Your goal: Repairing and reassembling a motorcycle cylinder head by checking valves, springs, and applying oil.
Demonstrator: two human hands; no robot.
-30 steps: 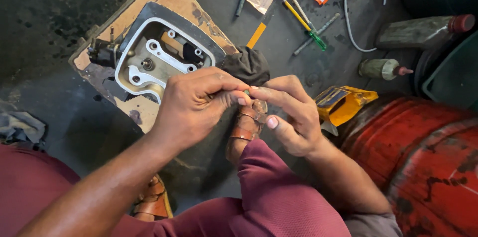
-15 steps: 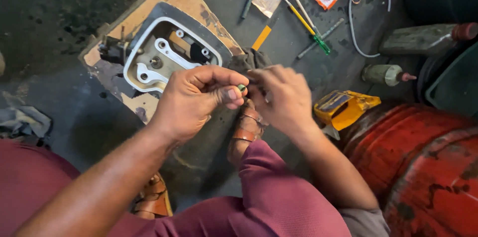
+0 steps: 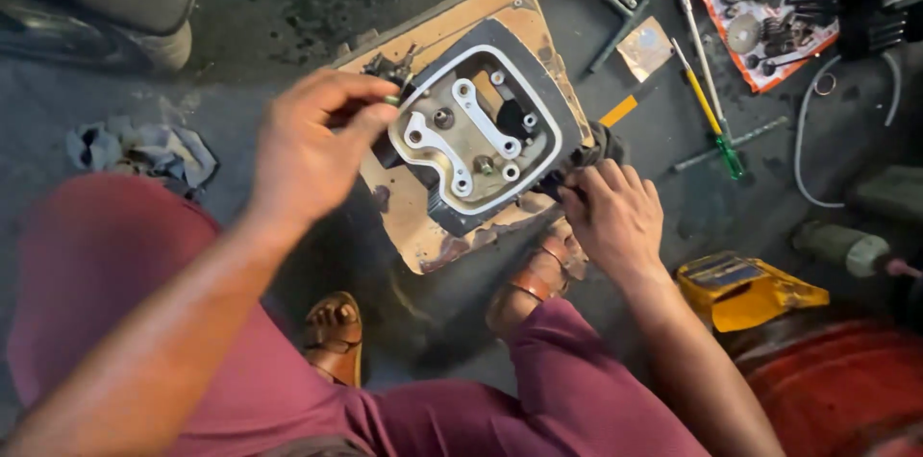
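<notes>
Left hand (image 3: 312,145) pinches a small green-tipped part (image 3: 391,100) at the left edge of the engine cover (image 3: 481,125), which lies on a board (image 3: 428,231) on the floor. Right hand (image 3: 615,217), fingers curled, grips the cover's lower right corner beside a dark rag (image 3: 601,145).

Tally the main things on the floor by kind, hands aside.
Engine cover on its board: 1
Screwdrivers with yellow or green handle: 2
Parts tray, red-edged: 1
Yellow container: 1
Rag: 1
Total: 6
</notes>
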